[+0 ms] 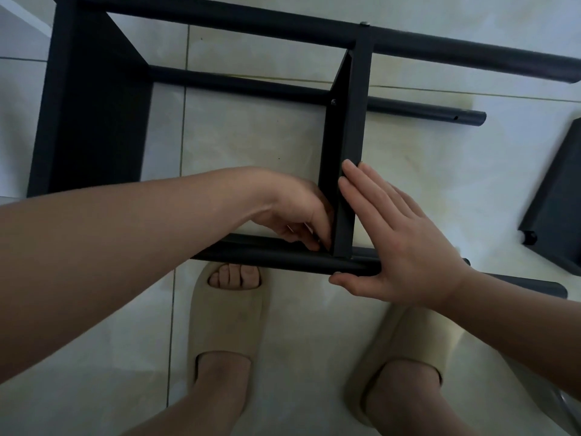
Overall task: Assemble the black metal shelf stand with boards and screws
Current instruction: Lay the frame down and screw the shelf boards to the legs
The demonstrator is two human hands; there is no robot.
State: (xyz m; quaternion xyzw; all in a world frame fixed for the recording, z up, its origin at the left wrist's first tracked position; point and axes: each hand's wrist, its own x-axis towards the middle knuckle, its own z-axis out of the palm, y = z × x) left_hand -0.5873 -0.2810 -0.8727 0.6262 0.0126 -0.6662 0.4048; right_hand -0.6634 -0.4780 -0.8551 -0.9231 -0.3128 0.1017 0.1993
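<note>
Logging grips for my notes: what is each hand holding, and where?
Right hand lies flat against the shelf board near the front tube, gripping nothing. Left hand curls at that joint; its hold cannot be told.

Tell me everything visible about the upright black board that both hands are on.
The black board looks like matte painted metal with folded edges. It stands on edge, spanning from the far pole to the near pole. A small screw shows on its left face. The right hand presses flat against its right face; the left hand curls its fingers at its near left corner.
</note>
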